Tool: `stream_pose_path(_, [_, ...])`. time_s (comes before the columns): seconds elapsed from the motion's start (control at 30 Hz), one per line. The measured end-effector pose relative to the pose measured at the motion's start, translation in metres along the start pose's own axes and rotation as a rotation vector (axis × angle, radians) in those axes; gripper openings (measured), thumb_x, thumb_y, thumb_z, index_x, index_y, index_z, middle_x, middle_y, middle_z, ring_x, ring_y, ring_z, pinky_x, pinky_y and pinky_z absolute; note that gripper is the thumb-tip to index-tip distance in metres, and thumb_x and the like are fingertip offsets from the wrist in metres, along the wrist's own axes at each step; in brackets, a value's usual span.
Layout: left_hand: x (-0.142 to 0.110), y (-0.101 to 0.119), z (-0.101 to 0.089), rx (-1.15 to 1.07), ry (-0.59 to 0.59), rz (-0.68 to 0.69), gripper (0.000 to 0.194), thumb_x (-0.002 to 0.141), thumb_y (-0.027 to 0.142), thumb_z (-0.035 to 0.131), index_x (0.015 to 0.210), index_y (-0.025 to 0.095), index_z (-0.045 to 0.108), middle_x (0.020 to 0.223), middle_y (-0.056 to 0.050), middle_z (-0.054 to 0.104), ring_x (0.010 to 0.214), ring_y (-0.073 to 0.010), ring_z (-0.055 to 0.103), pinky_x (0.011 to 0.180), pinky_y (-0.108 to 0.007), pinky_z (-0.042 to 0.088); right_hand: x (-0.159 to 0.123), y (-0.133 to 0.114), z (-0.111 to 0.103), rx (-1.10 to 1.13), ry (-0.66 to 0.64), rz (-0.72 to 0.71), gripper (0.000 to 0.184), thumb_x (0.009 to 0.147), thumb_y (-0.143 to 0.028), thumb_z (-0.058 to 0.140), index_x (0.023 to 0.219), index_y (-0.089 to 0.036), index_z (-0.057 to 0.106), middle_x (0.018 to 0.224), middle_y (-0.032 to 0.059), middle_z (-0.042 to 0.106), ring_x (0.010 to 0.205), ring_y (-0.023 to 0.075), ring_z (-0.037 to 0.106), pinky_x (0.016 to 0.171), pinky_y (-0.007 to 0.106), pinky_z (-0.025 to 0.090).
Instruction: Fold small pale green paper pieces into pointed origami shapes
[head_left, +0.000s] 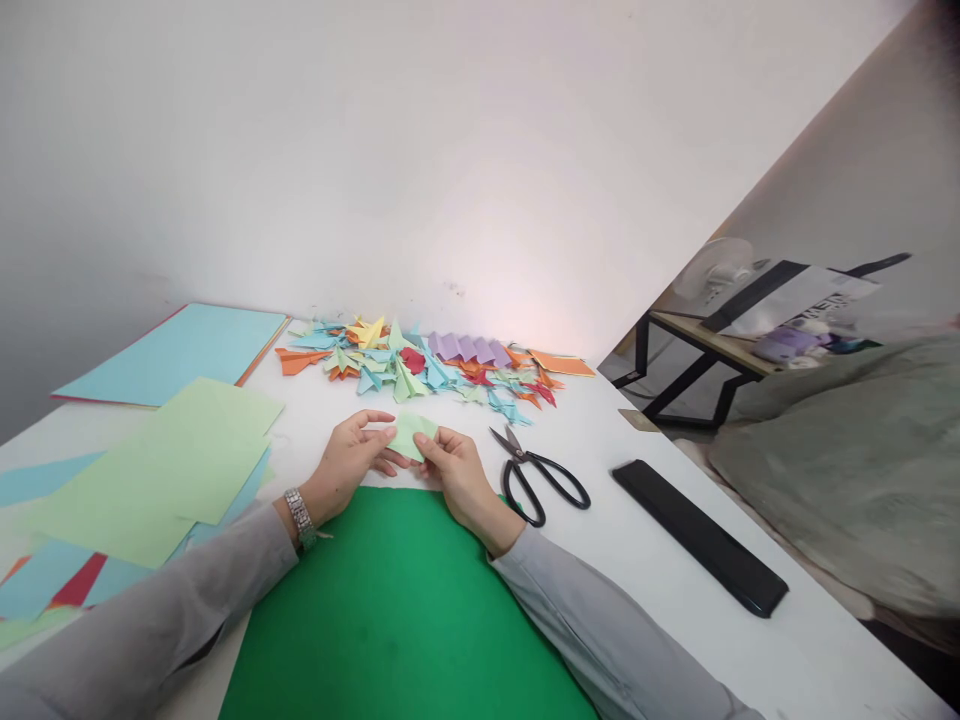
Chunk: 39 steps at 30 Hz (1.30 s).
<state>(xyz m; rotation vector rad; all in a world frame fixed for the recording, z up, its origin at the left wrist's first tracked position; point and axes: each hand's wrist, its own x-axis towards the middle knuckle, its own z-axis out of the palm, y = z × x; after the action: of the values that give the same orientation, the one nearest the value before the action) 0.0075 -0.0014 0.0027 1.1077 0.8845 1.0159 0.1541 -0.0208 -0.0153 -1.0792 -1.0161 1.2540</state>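
On the white counter, scissors are lying at right, folded shapes beyond. The left fingers, loosely curled, and right fingers, pinched together, are holding small pale-green paper just past the green sheet.

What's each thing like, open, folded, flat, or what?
Small light green paper: held, left hand and right hand
Scissors: partly open
Folded paper shapes: heaped
Purple paper: zigzagged
Light blue sheet: flat, atop stack
Green sheet: lying flat
Long black object: lying flat
Fan: can't tell if on
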Motion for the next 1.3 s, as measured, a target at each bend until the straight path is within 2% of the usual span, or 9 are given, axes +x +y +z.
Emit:
stream_pose_path(0.07, [-0.0004,0.0004,0.0009,-0.039,0.018,0.005,0.041,0.069,0.038,0.068,0.096,0.014,0.049,0.060,-0.002,0.065,0.059,-0.0195,0.068,0.051,-0.026,0.050,-0.0002,0.0005,-0.0002,-0.005,0.016,-0.018,0.036,0.062,-0.045,0.073,0.054,-0.018,0.052,0.044,-0.0042,0.054,0.040,0.0092,0.044,0.044,0.023,0.032])
stream_pose_path(0.23, [-0.0004,-0.0006,0.0011,0.058,0.048,0.076,0.049,0.055,0.029,0.079,0.092,0.015,0.049,0.057,0.002,0.064,0.056,-0.0159,0.065,0.052,-0.024,0.048,-0.0015,-0.0002,0.0013,0.001,0.009,-0.030,0.034,0.062,-0.047,0.073,0.056,-0.018,0.055,0.042,-0.0058,0.051,0.040,0.0094,0.044,0.049,0.025,0.040])
stream_pose_path(0.47, [-0.0003,-0.0013,-0.0015,0.073,-0.019,0.059,0.045,0.056,0.029,0.078,0.089,0.015,0.050,0.052,0.002,0.063,0.050,-0.0142,0.061,0.051,-0.024,0.047,-0.0023,-0.0023,0.0017,-0.045,-0.072,0.001,0.029,0.061,-0.042,0.074,0.066,-0.016,0.062,0.055,-0.0017,0.059,0.045,0.0102,0.048,0.043,0.023,0.035])
stream_pose_path(0.67, [0.0014,-0.0030,-0.0040,0.024,-0.034,0.071,0.046,0.062,0.026,0.074,0.098,0.014,0.049,0.059,-0.001,0.067,0.056,-0.0141,0.063,0.053,-0.023,0.046,0.0020,0.0023,-0.0004,0.068,-0.093,-0.031,0.025,0.065,-0.040,0.072,0.068,-0.015,0.066,0.058,0.0000,0.062,0.048,0.0109,0.049,0.049,0.025,0.041])
stream_pose_path(0.9, [-0.0012,0.0009,-0.0024,0.010,0.003,0.065,0.055,0.054,0.019,0.078,0.101,0.015,0.050,0.067,0.001,0.066,0.058,-0.0126,0.061,0.053,-0.023,0.046,-0.0013,-0.0021,0.0015,0.030,-0.042,-0.072,0.027,0.068,-0.042,0.070,0.072,-0.016,0.066,0.059,-0.0008,0.061,0.048,0.0103,0.051,0.048,0.024,0.042])
stream_pose_path(1.1, [0.0016,-0.0021,-0.0047,-0.007,0.036,0.075,0.039,0.056,0.023,0.078,0.086,0.013,0.055,0.054,0.004,0.062,0.049,-0.0085,0.055,0.052,-0.022,0.044,-0.0031,-0.0027,0.0016,-0.033,-0.110,-0.023,0.028,0.066,-0.041,0.071,0.066,-0.015,0.061,0.056,-0.0018,0.059,0.046,0.0088,0.048,0.045,0.021,0.037])
stream_pose_path(1.2, [0.0019,-0.0005,-0.0056,-0.059,0.005,0.013,0.039,0.057,0.024,0.077,0.089,0.011,0.058,0.055,0.001,0.063,0.053,-0.0108,0.058,0.054,-0.023,0.045,-0.0025,-0.0006,-0.0012,-0.032,-0.085,0.040,0.028,0.065,-0.040,0.072,0.064,-0.015,0.058,0.046,-0.0048,0.052,0.039,0.0074,0.041,0.040,0.020,0.028])
stream_pose_path(1.3, [0.0010,0.0024,-0.0050,-0.098,0.024,-0.030,0.043,0.056,0.024,0.077,0.093,0.010,0.059,0.055,0.000,0.064,0.054,-0.0119,0.059,0.054,-0.023,0.045,-0.0023,-0.0001,-0.0029,-0.055,-0.097,0.059,0.031,0.066,-0.042,0.070,0.060,-0.016,0.055,0.041,-0.0059,0.048,0.036,0.0065,0.035,0.039,0.021,0.022])
